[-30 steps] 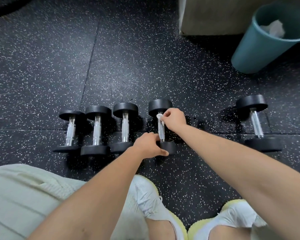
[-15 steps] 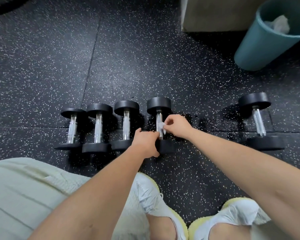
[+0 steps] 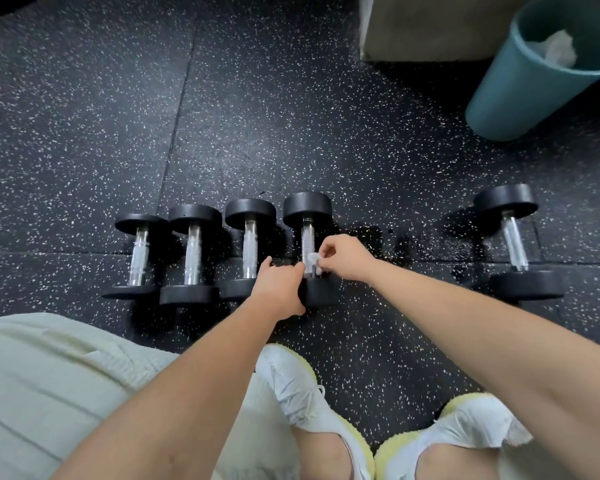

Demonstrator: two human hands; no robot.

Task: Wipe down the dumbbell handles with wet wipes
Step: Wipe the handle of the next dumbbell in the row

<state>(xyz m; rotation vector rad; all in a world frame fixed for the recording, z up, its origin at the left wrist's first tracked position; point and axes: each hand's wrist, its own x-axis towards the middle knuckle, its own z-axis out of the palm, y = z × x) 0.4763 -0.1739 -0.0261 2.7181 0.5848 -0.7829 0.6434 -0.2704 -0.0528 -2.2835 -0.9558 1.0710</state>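
**Wipe meets steel on fourth dumbbell in the row**

A person crouched on a speckled rubber gym floor [image 3: 257, 116] works on the fourth dumbbell [image 3: 307, 206] of a close-packed row. The right hand [image 3: 347, 258] pinches a small wadded wet wipe [image 3: 313, 260] between thumb and fingertips and presses it against the near end of the knurled handle [image 3: 307, 237]. The left hand [image 3: 278, 289], fingers curled, grips the dumbbell's near head [image 3: 321, 296], apparently to stop it rolling.

The handle's long axis runs straight away from the person, from near head to far head. The bare stretch of steel therefore lies beyond the wipe, further from the body. A stroke from here would probably have to travel outward along that line, or turn round the bar.

Three more dumbbells [image 3: 192, 259] lie side by side to the left, handles parallel to the one in hand. Whether they have been cleaned cannot be told.

A fifth dumbbell [image 3: 515, 244] lies well apart to the right, its handle slightly slanted. It is on the side of the hand that carries the wipe, so that arm is the nearer one for reaching it.

A teal bin [image 3: 520, 81] at far right holds crumpled white material.
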